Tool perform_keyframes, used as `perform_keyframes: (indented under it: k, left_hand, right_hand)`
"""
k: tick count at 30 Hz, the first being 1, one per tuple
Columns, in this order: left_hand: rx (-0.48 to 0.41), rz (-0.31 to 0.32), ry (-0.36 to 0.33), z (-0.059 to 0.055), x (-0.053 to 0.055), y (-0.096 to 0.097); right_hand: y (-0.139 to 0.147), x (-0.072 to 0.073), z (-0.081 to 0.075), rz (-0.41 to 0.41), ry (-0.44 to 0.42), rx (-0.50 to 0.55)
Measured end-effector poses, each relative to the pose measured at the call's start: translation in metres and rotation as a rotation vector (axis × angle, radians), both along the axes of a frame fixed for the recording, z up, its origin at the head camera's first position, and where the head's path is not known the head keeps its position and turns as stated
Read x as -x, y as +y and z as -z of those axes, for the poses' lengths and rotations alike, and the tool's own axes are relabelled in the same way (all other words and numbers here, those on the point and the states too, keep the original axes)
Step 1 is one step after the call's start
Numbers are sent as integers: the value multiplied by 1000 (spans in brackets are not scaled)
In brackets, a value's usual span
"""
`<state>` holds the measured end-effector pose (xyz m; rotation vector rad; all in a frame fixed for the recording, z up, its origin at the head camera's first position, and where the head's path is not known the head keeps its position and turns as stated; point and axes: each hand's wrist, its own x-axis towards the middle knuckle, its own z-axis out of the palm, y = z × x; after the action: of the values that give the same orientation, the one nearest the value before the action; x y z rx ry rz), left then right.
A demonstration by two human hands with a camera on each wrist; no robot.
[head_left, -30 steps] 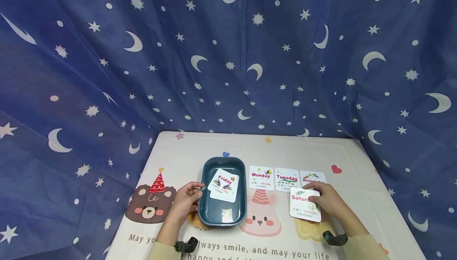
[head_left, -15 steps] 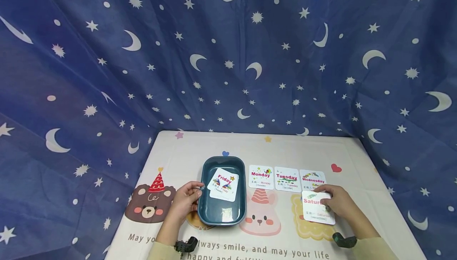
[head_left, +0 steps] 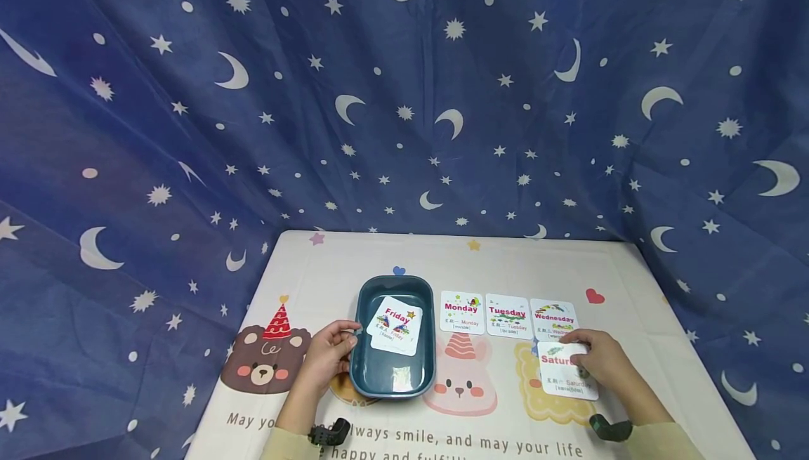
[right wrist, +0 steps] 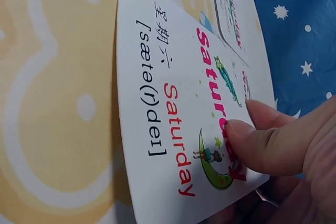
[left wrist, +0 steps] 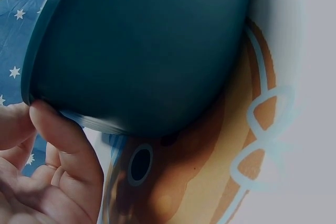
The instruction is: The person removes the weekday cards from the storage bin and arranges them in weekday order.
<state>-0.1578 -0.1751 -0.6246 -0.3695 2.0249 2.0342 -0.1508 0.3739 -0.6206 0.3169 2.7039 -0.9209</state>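
In the head view my right hand (head_left: 603, 359) pinches the Saturday card (head_left: 567, 371) by its right side, thumb on the printed face, just below the Wednesday card (head_left: 554, 318). The right wrist view shows that Saturday card (right wrist: 173, 108) tilted, its lower edge close over the tablecloth. My left hand (head_left: 326, 355) grips the left rim of a dark teal tray (head_left: 356, 369); in the left wrist view thumb and fingers pinch the tray's rim (left wrist: 27, 85). Inside the tray lies the Friday card (head_left: 397, 330), overlapping at least one other card whose print is hidden.
The Monday card (head_left: 462, 313) and Tuesday card (head_left: 508, 316) lie in a row with Wednesday, right of the tray. A white tablecloth (head_left: 379, 253) with cartoon animals covers the table. A blue curtain (head_left: 404, 130) with moons and stars hangs behind and at the sides.
My right hand has carried the Saturday card rightward and slightly toward me, uncovering more of the Wednesday card. The left hand and the tray have stayed in place.
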Motion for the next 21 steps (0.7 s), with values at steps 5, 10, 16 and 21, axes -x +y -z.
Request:
perform_keyframes:
  k: [5, 10, 16, 21]
  left_hand:
    - [4, -2, 0, -1, 0, 0]
    - [8, -3, 3, -2, -2, 1]
    - [18, 5, 8, -2, -4, 0]
    - [21, -4, 8, -2, -2, 1]
  right_hand:
    - [-2, -1, 0, 10, 20, -25]
    - [-3, 0, 2, 29, 20, -57]
    - [-4, -2, 8, 42, 5, -89]
    - [-4, 0, 9, 45, 26, -107]
